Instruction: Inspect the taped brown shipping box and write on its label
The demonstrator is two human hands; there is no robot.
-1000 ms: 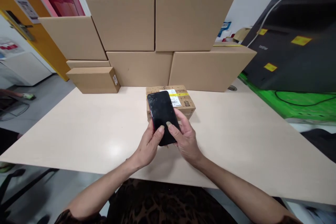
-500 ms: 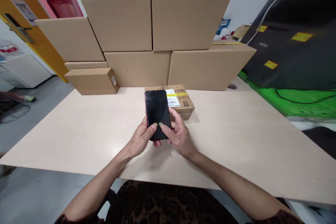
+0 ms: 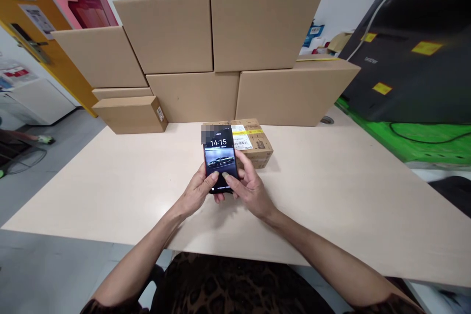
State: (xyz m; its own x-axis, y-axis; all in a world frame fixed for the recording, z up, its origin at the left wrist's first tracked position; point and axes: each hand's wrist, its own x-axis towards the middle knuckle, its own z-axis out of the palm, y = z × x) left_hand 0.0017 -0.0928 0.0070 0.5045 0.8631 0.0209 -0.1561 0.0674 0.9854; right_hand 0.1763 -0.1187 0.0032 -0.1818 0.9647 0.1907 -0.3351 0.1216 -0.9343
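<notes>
Lit phone, perhaps red-edged, in hands

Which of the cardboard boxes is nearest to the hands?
The yellow-taped box with the large white label, directly behind the phone; the other boxes stand farther back.

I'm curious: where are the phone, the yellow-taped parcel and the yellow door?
Phone [image 3: 220, 158], head view: middle of its lit screen.
Yellow-taped parcel [image 3: 255, 140], head view: right part of its top face.
Yellow door [image 3: 62, 59], head view: middle of its panel.

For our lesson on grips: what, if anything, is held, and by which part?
A phone, by its lower sides: left hand on one, right hand on the other.
</notes>
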